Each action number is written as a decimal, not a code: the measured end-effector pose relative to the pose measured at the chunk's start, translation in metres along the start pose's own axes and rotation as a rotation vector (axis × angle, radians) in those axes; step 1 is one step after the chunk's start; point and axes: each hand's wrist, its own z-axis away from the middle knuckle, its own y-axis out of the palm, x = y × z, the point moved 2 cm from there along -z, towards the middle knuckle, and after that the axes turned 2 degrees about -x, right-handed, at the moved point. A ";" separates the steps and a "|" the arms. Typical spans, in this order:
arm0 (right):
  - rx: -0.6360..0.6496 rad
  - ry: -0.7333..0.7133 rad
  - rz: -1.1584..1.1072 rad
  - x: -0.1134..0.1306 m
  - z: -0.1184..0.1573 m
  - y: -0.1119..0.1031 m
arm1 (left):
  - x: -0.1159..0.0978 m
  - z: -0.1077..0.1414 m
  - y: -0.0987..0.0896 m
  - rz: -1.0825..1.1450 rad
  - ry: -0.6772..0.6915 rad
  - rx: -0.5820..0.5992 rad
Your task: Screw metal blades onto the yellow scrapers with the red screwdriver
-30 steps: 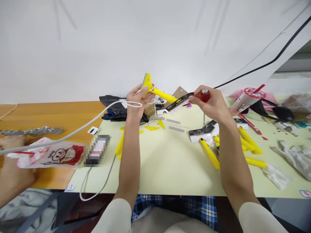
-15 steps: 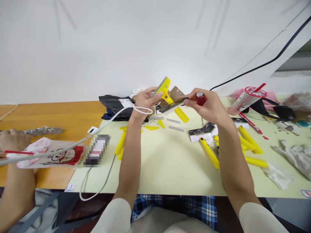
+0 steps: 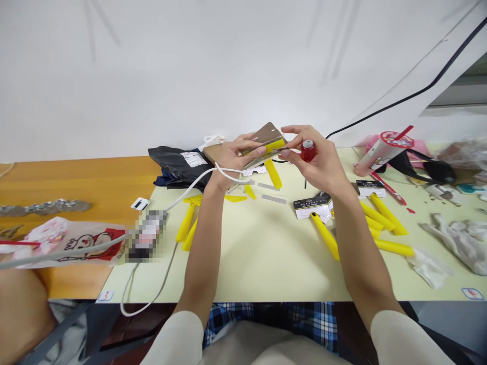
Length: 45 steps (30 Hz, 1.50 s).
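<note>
My left hand (image 3: 240, 153) is closed around the head of a yellow scraper (image 3: 274, 175), whose handle hangs down over the table. Held in the curled fingers of my right hand (image 3: 314, 154) is a screwdriver with a red handle (image 3: 308, 150), its shaft pointing down. The right thumb and forefinger meet at the right end of the scraper head, at a thin dark edge; whether that is a card seen edge-on, I cannot tell. Beneath my hands lie flat grey blades (image 3: 274, 199) and small yellow plastic pieces (image 3: 236, 198).
Several yellow scrapers with black-and-white header cards (image 3: 312, 208) lie right; more yellow handles (image 3: 185, 223) lie left. A black bag (image 3: 178, 165) and brown cardboard (image 3: 269, 133) are behind. A cup (image 3: 384, 152) stands right. A white cable (image 3: 186, 192) crosses my left wrist. A co-worker's arm (image 3: 25, 304) is left.
The scraper has turned in my left hand, its head lower and more level, its handle steeper. My right hand has brought the black card it held to the scraper head. The co-worker's hand has left view.
</note>
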 end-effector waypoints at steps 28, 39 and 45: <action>0.006 0.037 0.260 0.028 0.011 -0.049 | -0.045 0.019 0.031 0.055 0.064 -0.032; 0.076 0.025 0.315 0.030 0.010 -0.049 | -0.046 0.019 0.028 0.035 0.070 -0.014; 0.036 0.029 0.266 0.027 0.011 -0.049 | -0.038 0.017 0.029 0.059 0.034 -0.009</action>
